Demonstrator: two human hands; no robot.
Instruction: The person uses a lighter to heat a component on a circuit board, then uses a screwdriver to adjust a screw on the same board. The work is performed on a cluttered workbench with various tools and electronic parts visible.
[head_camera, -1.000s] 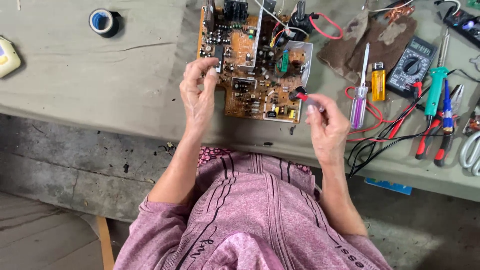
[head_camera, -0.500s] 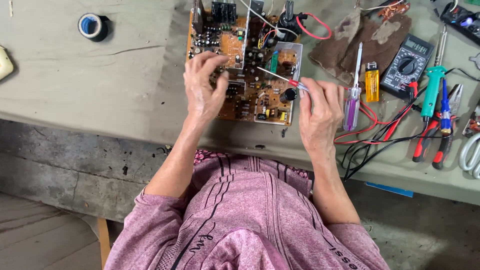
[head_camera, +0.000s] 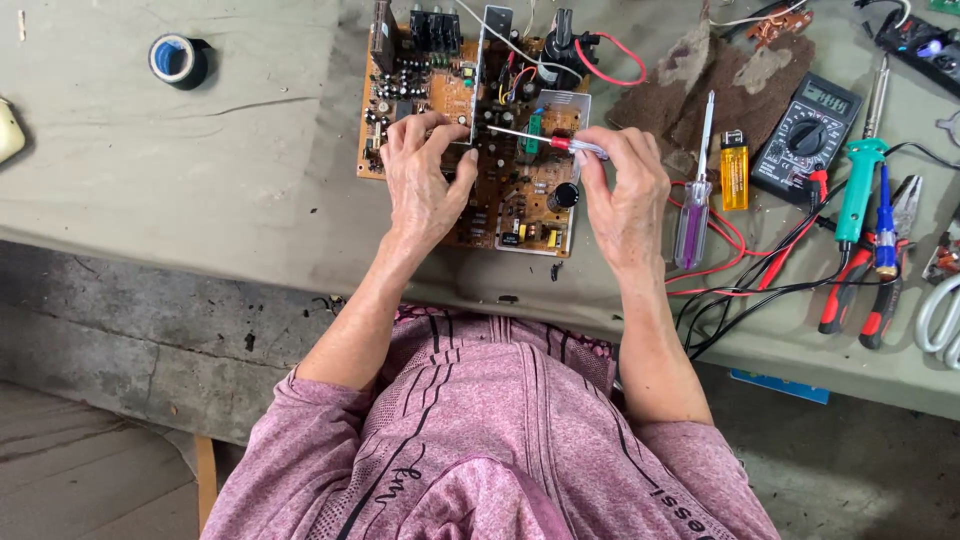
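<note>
Two bare hands worked over one orange circuit board (head_camera: 520, 205) that lay flat on the grey-green table (head_camera: 250, 190). At the far left of the table, well apart from the hands, stood a roll of black tape (head_camera: 176, 58). The left hand (head_camera: 425, 180) rested on the board with its fingers curled down among the components, pressing on it rather than closing around anything. The right hand (head_camera: 625, 195) pinched a small screwdriver with a red and clear handle (head_camera: 545, 140); its thin shaft pointed left, and the tip was near the left fingertips, just beside a metal heat sink. Further right lay a purple screwdriver (head_camera: 695, 205), a yellow lighter (head_camera: 734, 172), a black multimeter (head_camera: 805, 135), a green soldering iron (head_camera: 860, 195) and pliers with red handles (head_camera: 880, 290), among red and black wires. In my judgement, the tip could slip off a small part and touch two contacts together, or scratch the left fingers, because they were so close to it.
</note>
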